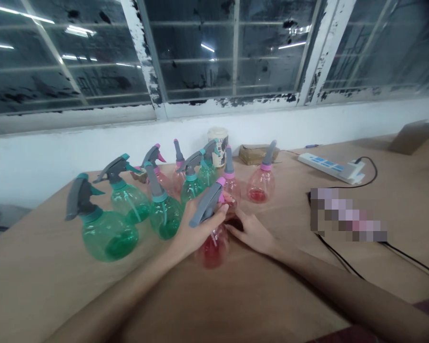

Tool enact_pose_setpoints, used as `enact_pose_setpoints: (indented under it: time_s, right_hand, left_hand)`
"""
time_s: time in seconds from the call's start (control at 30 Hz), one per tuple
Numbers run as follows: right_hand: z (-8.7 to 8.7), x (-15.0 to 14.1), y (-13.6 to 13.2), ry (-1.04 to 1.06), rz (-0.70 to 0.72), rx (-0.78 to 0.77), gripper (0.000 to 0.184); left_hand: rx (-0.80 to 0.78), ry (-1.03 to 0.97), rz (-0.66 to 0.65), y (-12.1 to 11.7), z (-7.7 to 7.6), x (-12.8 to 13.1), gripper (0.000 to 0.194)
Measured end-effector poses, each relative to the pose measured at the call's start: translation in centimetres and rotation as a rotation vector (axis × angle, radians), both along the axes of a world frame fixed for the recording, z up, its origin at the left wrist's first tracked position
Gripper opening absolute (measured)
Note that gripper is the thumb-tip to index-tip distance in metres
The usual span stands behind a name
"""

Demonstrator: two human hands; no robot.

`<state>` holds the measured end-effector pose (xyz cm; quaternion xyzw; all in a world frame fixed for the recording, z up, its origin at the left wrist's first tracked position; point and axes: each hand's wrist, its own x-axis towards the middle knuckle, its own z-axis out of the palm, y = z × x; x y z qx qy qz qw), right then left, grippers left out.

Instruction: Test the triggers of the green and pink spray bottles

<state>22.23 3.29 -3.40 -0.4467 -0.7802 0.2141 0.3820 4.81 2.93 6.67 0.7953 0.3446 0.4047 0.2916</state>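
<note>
My left hand is closed around the neck of a pink spray bottle, just under its grey and pink trigger head. Red liquid lies in its bottom. At the bottle's right side is my right hand, thumb and forefinger apart, their tips at the bottle's shoulder. Whether it grips anything is hard to tell, as its other fingers are hidden. Close behind my hands stands another pink spray bottle. Left of them is a green spray bottle, with a larger-looking green spray bottle nearer the left edge.
Several more green and pink spray bottles stand behind, one pink bottle off to the right. A patterned cup and a brown package sit by the wall. On the right lie a white power strip, black cables and a blurred-out object.
</note>
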Motion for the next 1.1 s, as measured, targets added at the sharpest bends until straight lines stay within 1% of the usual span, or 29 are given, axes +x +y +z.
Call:
enact_pose_setpoints:
  time_s: [0.1, 0.33, 0.47, 0.6, 0.7, 1.0, 1.1]
  right_hand:
    - [0.05, -0.03, -0.09, 0.008, 0.008, -0.015, 0.033]
    - [-0.01, -0.02, -0.20, -0.001, 0.010, -0.021, 0.026]
    - [-0.04, -0.03, -0.35, -0.081, 0.009, 0.003, 0.023]
    - [-0.03, -0.13, -0.50, -0.157, 0.063, 0.052, 0.017]
    - [-0.05, -0.17, -0.57, -0.190, 0.076, 0.083, 0.017]
    - [0.64, 0.44, -0.71, -0.334, 0.064, 0.097, 0.021]
    - [0.83, 0.62, -0.76, -0.398, -0.002, 0.107, 0.021]
  left_hand:
    - [-0.018, -0.036, -0.001, 0.06, -0.25, 0.21, 0.018]
    - [-0.048, -0.077, -0.047, -0.08, -0.48, 0.26, 0.019]
    - [-0.060, -0.064, -0.048, -0.09, -0.45, 0.22, 0.021]
    - [-0.057, -0.059, -0.058, -0.09, -0.40, 0.21, 0.023]
    - [-0.045, -0.057, -0.047, -0.07, -0.38, 0.20, 0.021]
    - [0.010, -0.034, 0.018, 0.22, -0.86, -0.09, 0.013]
    - [0.004, -0.021, 0.026, 0.28, -0.99, -0.17, 0.013]
